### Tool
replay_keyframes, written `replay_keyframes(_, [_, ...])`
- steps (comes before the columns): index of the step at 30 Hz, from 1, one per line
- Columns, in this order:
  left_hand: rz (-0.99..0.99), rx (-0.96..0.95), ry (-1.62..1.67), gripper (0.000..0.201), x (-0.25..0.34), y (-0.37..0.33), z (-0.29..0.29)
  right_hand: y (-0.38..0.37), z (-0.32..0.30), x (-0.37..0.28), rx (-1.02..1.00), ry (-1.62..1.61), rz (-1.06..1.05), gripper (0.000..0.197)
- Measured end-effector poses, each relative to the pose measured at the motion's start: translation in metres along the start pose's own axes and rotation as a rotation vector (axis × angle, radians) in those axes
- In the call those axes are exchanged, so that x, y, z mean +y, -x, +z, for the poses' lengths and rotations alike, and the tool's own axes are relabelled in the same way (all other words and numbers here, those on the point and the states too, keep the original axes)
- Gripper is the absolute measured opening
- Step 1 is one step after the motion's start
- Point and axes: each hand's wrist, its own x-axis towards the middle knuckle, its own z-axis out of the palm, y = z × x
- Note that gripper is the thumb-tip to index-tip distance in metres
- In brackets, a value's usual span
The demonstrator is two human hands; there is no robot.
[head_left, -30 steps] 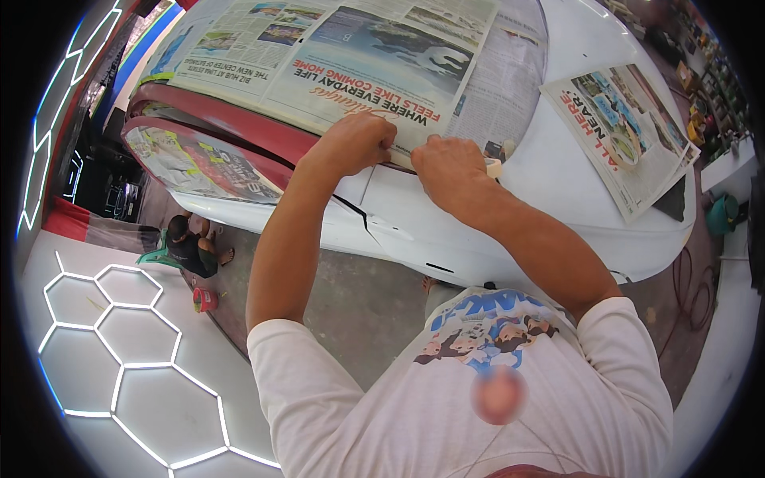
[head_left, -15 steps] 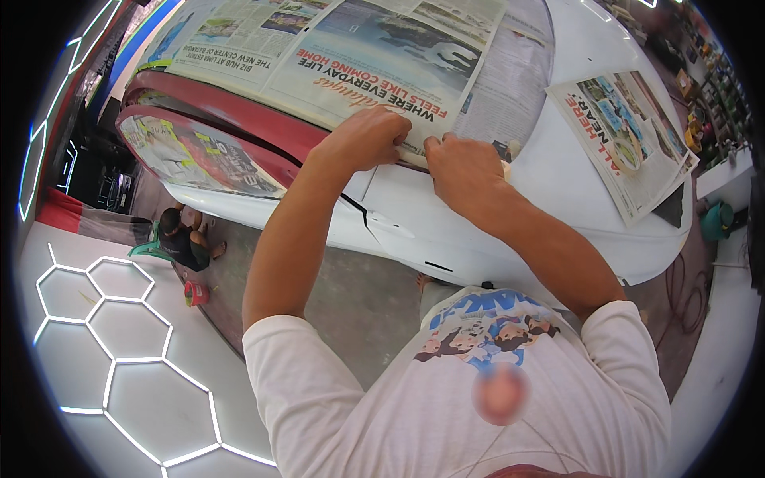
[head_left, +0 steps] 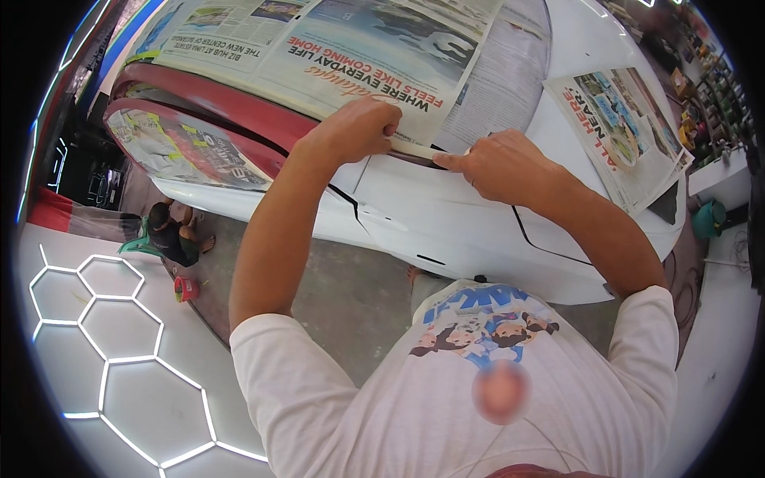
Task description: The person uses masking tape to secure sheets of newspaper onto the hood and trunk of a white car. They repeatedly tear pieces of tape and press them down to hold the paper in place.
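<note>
Newspaper sheets (head_left: 358,56) cover the windshield of a white and red car. Along their lower edge, a narrow pale strip of masking tape (head_left: 414,149) runs between my hands. My left hand (head_left: 358,131) is closed at the strip's left end, knuckles up, over the windshield's bottom corner. To its right, my right hand (head_left: 506,167) has its fingers curled, with one digit reaching to the strip's other end. Whatever lies under the right palm is hidden. Below both hands is the white front body panel (head_left: 430,207).
A folded newspaper (head_left: 617,131) lies on the hood at right. Paper covers the side window (head_left: 179,151) beside the red frame (head_left: 215,95). A person (head_left: 171,235) sits low at far left near a red bucket (head_left: 186,288). A green bucket (head_left: 709,219) stands far right.
My right hand has moved right, away from my left, and the pale strip now shows between them. The left hand has shifted slightly left. The view has shifted a little.
</note>
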Motion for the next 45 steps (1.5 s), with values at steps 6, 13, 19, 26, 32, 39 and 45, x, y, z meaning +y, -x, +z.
replay_keyframes(6, [0.009,0.012,-0.004,0.019,-0.003,0.000,0.002,-0.004,-0.012,-0.010,-0.093,0.047,-0.020,0.051])
replay_keyframes(13, [-0.035,-0.093,-0.110,0.021,0.012,-0.006,-0.009,-0.017,-0.009,-0.012,-0.117,0.185,-0.073,0.035])
replay_keyframes(19, [-0.035,-0.103,-0.140,0.027,0.019,-0.008,-0.010,-0.017,-0.013,-0.011,-0.118,0.183,-0.093,0.035])
replay_keyframes(26, [-0.027,-0.042,-0.169,0.029,0.016,-0.012,-0.001,-0.022,-0.012,-0.007,-0.111,0.131,-0.104,0.032])
replay_keyframes(32, [0.079,-0.083,-0.295,0.028,0.029,-0.020,0.000,-0.029,-0.007,-0.010,-0.124,0.233,-0.118,0.022])
replay_keyframes(39, [0.033,-0.151,-0.238,0.031,0.025,-0.022,-0.003,-0.025,-0.001,-0.016,-0.088,0.246,-0.066,0.015])
replay_keyframes(45, [0.032,-0.118,-0.197,0.031,0.023,-0.021,0.002,-0.027,-0.002,-0.015,-0.128,0.276,-0.078,0.049])
